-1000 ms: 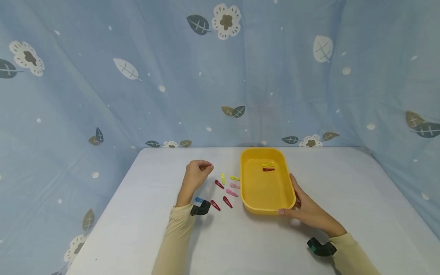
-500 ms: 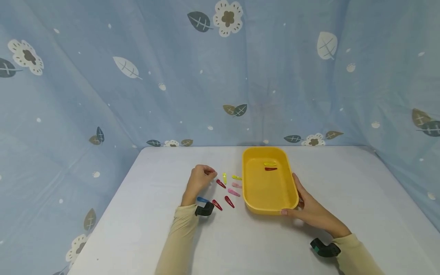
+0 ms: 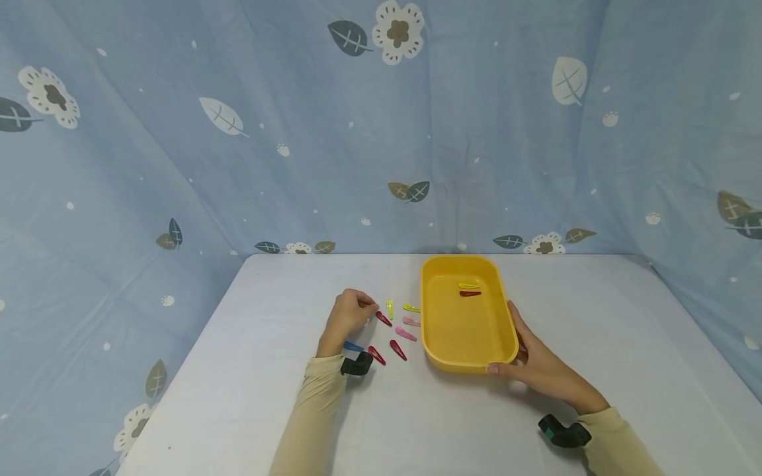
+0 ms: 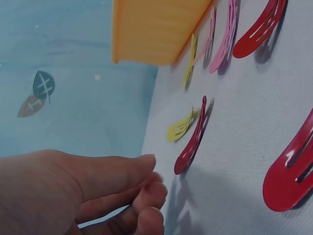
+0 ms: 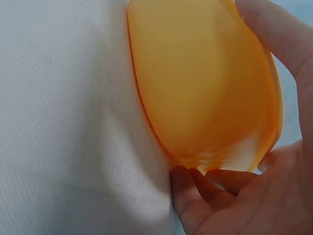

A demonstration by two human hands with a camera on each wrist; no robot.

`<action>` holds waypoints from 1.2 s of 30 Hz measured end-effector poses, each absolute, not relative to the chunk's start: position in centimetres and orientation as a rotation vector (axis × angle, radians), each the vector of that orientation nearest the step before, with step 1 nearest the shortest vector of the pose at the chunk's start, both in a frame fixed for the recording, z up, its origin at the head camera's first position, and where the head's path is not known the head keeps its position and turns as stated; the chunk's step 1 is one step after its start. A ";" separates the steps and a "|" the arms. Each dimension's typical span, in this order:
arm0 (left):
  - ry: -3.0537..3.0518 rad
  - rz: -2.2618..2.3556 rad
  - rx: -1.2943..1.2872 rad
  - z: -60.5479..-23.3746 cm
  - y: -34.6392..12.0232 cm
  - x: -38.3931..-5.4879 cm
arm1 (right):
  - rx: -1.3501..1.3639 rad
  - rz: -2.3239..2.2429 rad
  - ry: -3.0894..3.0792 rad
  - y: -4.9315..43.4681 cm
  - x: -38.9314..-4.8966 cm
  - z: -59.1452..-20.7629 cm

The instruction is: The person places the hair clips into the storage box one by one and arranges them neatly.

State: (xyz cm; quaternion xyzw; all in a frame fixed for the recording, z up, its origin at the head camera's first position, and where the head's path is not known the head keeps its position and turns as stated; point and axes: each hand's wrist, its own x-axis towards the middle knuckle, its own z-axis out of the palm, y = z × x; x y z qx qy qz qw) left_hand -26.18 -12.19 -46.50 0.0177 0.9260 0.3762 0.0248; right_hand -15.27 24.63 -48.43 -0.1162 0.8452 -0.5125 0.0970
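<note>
My left hand (image 3: 351, 312) hovers over the white table, its fingers loosely bent and bare of any object. Just past its fingertips lies a red snap hair clip (image 4: 191, 142), with a yellow hair clip (image 4: 180, 126) right behind it. My right hand (image 3: 538, 363) grips the near right corner of a yellow plastic tray (image 3: 464, 367). Its thumb lies at the rim and the other fingers go against the outer wall, as the right wrist view shows. Inside the tray are a yellow clip (image 3: 469, 285) and a dark red clip (image 3: 470, 293).
Left of the tray lie pink clips (image 3: 406, 334), another yellow clip (image 3: 411, 308) and more red clips (image 3: 398, 350). A blue clip (image 3: 354, 346) is partly covered by the left wrist camera (image 3: 357, 363). A blue patterned cloth (image 3: 381, 132) hangs behind the table.
My left hand has come down and to the right, toward the nearest red clip. The right hand keeps its grip on the tray, and the whole view has shifted slightly.
</note>
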 end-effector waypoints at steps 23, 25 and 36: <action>2.863 1.073 0.071 -46.8 -12.0 -26.0 | -0.349 -1.515 2.503 24.6 -15.3 -48.5; 2.862 1.069 0.064 -46.8 -12.0 -26.0 | -0.345 -1.501 2.511 24.6 -15.3 -48.3; 2.847 1.037 0.011 -46.8 -11.8 -26.1 | -0.348 -1.483 2.526 24.6 -15.3 -48.2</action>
